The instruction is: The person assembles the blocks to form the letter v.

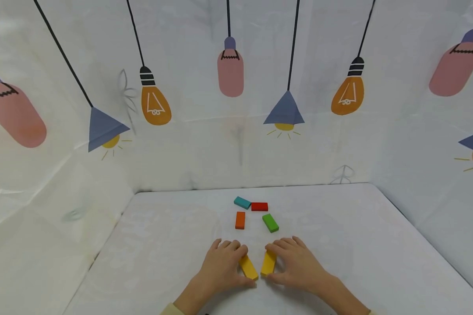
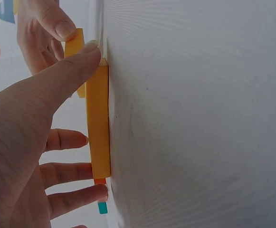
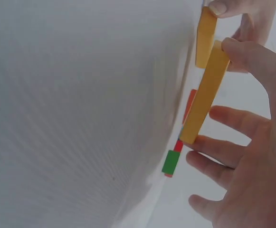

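Two yellow blocks lie slanted on the white table, their near ends close together. The left hand [image 1: 222, 267] grips the left yellow block [image 1: 248, 267] between its thumb at the near end and fingers at the far end. The right hand [image 1: 297, 264] holds the right yellow block [image 1: 268, 263] the same way. In the left wrist view the thumb presses the end of the left block [image 2: 99, 123]. In the right wrist view the right block [image 3: 205, 92] spans from thumb to fingertips, with the other fingers spread apart.
Beyond the hands lie an orange block [image 1: 240, 220], a green block [image 1: 270, 223], a red block [image 1: 259, 206] and a teal block [image 1: 242, 202]; the teal and red ones meet at a corner. A white sheet printed with lamps [image 1: 197, 153] stands around the white table [image 1: 161, 227].
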A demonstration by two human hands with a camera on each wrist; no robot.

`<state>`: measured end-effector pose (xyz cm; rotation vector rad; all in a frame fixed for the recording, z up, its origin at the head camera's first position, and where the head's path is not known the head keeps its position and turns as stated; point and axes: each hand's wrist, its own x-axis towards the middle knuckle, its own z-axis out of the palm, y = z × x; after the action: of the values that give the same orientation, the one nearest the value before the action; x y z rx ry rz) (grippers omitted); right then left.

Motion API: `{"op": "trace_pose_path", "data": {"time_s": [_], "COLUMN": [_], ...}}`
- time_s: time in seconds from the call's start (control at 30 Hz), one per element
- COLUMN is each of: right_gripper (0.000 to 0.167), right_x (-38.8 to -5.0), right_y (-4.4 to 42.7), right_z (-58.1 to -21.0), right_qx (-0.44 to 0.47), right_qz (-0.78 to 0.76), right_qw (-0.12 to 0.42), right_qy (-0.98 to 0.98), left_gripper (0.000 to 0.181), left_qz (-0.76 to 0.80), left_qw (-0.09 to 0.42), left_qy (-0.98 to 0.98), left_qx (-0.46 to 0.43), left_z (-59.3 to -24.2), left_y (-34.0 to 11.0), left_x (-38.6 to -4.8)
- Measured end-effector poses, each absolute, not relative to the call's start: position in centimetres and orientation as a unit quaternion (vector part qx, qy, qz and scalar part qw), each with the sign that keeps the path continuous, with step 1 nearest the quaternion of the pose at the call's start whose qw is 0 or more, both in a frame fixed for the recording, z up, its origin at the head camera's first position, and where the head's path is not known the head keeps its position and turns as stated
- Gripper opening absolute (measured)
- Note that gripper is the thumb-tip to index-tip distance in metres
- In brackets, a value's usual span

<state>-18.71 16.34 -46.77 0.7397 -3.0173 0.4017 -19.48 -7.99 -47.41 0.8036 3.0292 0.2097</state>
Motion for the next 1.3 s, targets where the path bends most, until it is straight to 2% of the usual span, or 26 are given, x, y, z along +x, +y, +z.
{"op": "trace_pose_path", "data": {"time_s": [0.43, 0.7, 0.97, 1.3], "right_gripper": [0.066, 0.066, 0.067, 0.067], "right_x": [-18.2, -18.3, -18.6, -18.6], "right_y": [16.2, 15.9, 16.1, 15.9], "right_z": [-47.0, -46.7, -46.0, -46.1], "right_qx": [0.246, 0.245, 0.248, 0.246], "right_qz": [0.117, 0.096, 0.094, 0.097], "right_qw": [0.03, 0.006, -0.045, -0.039], "right_qy": [-0.962, -0.965, -0.963, -0.964], "left_gripper": [0.073, 0.073, 0.077, 0.077], "left_qz": [0.06, 0.062, 0.062, 0.07], "left_qw": [-0.004, -0.007, -0.006, -0.003], "left_qy": [0.965, 0.964, 0.965, 0.962], "left_qx": [0.257, 0.258, 0.256, 0.265], "left_z": [-47.6, -47.4, -47.5, -47.8], "left_y": [-8.0, -8.0, -8.1, -8.4], "left_x": [-19.3, -19.3, -19.5, -19.8]}}
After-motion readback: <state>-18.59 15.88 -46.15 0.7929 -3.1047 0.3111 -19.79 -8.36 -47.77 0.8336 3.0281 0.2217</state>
